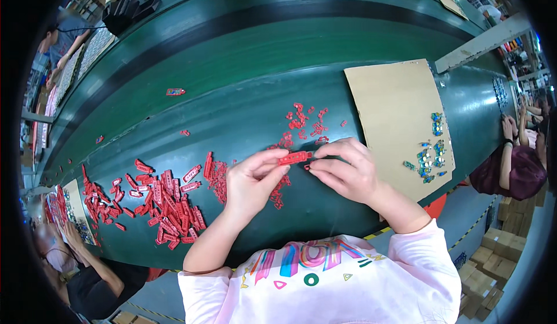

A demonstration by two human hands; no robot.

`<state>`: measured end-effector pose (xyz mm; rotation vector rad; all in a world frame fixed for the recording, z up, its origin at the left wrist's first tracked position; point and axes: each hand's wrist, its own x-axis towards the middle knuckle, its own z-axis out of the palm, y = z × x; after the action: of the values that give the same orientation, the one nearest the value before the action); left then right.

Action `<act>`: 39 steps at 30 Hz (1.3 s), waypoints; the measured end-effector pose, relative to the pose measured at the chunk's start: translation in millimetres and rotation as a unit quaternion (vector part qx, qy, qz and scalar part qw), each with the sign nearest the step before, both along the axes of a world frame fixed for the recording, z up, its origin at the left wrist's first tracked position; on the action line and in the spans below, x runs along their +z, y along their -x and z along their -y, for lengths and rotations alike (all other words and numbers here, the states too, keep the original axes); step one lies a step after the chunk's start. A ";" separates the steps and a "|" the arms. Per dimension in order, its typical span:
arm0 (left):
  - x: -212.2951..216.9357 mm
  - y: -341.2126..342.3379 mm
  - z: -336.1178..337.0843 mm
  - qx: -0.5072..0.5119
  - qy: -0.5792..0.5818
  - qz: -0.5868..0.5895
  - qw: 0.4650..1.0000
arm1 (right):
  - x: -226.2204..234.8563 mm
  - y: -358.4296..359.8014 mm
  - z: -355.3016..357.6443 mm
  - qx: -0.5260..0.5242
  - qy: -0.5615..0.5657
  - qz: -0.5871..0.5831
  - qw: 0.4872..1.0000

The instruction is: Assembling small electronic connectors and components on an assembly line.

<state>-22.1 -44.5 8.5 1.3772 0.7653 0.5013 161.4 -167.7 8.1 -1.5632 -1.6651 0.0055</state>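
Note:
My left hand (249,182) pinches a long red plastic housing (293,158) with several openings along its face. Fingers of my right hand (351,170) are closed close to the housing's right end, with a small red plastic part (307,167) at their tips. Whether that part touches the housing, I cannot tell. Under and beyond my hands, small red parts (299,118) lie scattered. More of them form a heap (218,180) left of my left hand. Farther left is a large pile of red housings (168,202).
To the right, a cardboard sheet (389,109) bears several small circuit boards (426,160) with green and blue parts. On the green conveyor (243,51) beyond lies one red housing with a board in it (175,92). Co-workers sit left (96,283) and right (505,167).

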 end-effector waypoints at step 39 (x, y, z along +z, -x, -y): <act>-0.1 -17.9 14.6 -0.061 0.032 0.024 0.997 | 17.4 -8.1 29.4 -0.031 0.094 -0.207 0.973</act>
<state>-4.2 -59.1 8.5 1.3394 0.6488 0.4095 169.4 -197.2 25.5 -1.6195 -1.3163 0.4390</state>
